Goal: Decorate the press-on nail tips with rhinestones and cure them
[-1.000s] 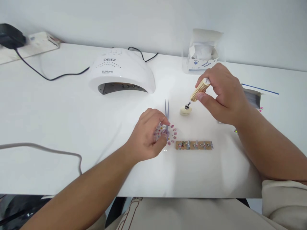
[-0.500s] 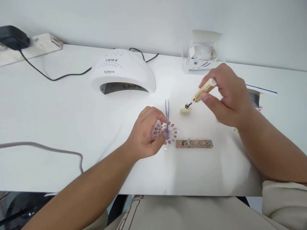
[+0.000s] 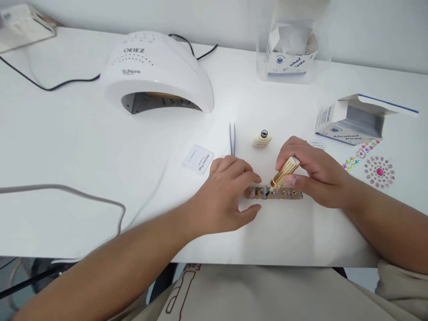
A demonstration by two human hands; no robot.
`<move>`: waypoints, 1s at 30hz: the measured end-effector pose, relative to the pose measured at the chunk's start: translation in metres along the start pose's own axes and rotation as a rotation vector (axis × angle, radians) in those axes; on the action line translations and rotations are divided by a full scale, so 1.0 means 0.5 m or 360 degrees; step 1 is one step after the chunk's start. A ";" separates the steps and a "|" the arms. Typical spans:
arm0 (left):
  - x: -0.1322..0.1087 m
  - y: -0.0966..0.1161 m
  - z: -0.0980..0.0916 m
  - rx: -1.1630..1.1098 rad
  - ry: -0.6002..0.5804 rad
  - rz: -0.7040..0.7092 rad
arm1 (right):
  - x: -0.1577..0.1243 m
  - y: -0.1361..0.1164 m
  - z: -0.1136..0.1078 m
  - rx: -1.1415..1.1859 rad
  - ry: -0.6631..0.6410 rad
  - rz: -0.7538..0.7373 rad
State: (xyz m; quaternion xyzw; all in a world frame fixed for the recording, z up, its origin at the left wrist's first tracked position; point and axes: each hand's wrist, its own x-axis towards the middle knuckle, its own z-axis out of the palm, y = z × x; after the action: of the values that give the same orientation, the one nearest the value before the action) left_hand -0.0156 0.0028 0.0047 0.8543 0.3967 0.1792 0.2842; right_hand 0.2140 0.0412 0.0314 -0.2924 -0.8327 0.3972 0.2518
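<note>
My right hand grips the gold cap of a nail polish brush, tilted with its dark tip down at a narrow brown strip. Along that strip sit several small silver pieces, some with red spots. I cannot tell whether the tip touches one. My left hand is open at the strip's left end, thumb and forefinger apart on either side of it. Behind the strip stands the cream polish bottle, its neck uncapped. Purple tweezers point away from me, their lower part hidden by my left hand.
A white nail lamp stands at the back left. An alcohol pad packet lies left of the tweezers. Two open alcohol pad boxes, one at the back and one at right, stand near gem stickers. A grey cable crosses the left side.
My right hand has brought the brush from above the bottle down to the strip. My left hand has left the tweezers, moved right and spread its fingers. The view has tilted down.
</note>
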 end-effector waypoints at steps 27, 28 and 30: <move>0.015 0.014 0.026 -0.0032 0.0054 -0.0120 | 0.013 0.002 0.005 -0.0018 -0.0031 -0.0109; 0.015 0.015 0.025 -0.0037 0.0052 -0.0121 | 0.014 0.003 0.005 -0.0056 -0.0008 -0.0110; 0.016 0.015 0.025 -0.0043 0.0050 -0.0123 | 0.015 0.007 0.002 -0.0113 0.0054 -0.0100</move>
State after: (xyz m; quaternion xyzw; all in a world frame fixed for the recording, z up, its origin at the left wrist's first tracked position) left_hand 0.0004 0.0007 0.0006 0.8315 0.4314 0.1868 0.2961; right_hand 0.2089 0.0473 0.0294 -0.2816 -0.8507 0.3542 0.2675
